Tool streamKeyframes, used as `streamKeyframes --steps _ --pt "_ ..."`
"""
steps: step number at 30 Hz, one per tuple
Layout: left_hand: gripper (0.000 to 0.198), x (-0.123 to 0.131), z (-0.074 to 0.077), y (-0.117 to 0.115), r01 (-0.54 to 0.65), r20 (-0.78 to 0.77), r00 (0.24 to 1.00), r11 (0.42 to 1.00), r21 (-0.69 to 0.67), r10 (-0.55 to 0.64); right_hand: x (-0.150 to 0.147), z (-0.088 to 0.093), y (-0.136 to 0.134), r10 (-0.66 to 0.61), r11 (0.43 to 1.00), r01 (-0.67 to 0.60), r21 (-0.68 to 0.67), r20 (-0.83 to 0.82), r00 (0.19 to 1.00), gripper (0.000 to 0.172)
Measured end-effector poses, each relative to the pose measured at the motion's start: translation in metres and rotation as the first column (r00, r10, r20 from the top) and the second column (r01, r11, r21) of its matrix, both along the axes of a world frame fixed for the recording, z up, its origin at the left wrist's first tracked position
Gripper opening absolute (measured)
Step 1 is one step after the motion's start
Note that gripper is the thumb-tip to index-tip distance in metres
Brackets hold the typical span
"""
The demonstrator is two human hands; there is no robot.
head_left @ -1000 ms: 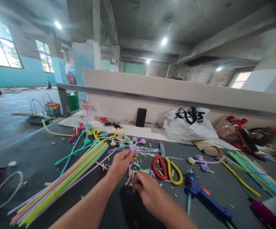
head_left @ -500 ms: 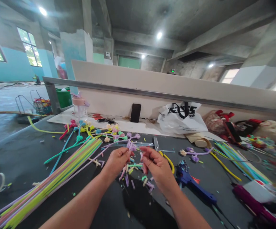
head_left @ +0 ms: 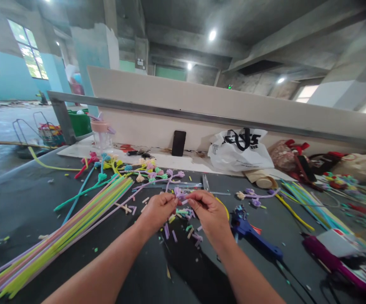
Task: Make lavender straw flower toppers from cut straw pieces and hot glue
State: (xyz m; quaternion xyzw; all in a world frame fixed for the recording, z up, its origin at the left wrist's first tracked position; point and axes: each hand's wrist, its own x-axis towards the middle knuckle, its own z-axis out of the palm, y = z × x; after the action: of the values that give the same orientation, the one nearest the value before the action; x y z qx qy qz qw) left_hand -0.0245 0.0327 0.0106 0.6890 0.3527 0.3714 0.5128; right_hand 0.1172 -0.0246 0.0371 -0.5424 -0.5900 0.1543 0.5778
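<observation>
My left hand [head_left: 161, 210] pinches a small lilac pipe-cleaner flower [head_left: 179, 192] between thumb and fingertips, above the middle of the dark table. Against its right side, my right hand [head_left: 205, 211] is closed on a short lilac pipe-cleaner piece [head_left: 185, 201]. The two hands almost meet, and their fingers partly cover the flower. Below them lie many cut pipe-cleaner bits [head_left: 173, 233] in lilac, yellow and green. Just beyond is a branch of finished flowers [head_left: 170, 174] on a long lilac stem.
A bundle of long pipe cleaners [head_left: 75, 236] lies at left. To the right are a blue glue gun [head_left: 255, 238] and a purple tool [head_left: 331, 261]. Along the back stand a phone [head_left: 178, 143], a white bag [head_left: 240, 150] and a clear cup [head_left: 102, 137].
My right hand has come in to the left, bringing the short lilac piece up against the flower. The whole view has shifted slightly.
</observation>
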Motion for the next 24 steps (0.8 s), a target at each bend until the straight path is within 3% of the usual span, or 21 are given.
streamKeyframes --steps 4,14,24 --pt "0.033 0.0 0.005 -0.004 0.046 -0.054 0.998 0.998 0.048 -0.044 0.004 -0.005 0.004 -0.032 0.995 0.017 0.101 0.149 0.988 0.01" --pt "0.028 -0.002 0.01 -0.007 0.106 -0.148 0.985 0.991 0.086 -0.093 0.007 -0.013 0.01 -0.107 0.972 0.027 0.235 0.339 0.935 0.01" --pt "0.025 -0.003 0.012 -0.007 0.131 -0.21 0.972 0.983 0.13 -0.102 0.006 -0.014 0.008 -0.216 0.967 0.108 0.231 0.519 0.827 0.01"
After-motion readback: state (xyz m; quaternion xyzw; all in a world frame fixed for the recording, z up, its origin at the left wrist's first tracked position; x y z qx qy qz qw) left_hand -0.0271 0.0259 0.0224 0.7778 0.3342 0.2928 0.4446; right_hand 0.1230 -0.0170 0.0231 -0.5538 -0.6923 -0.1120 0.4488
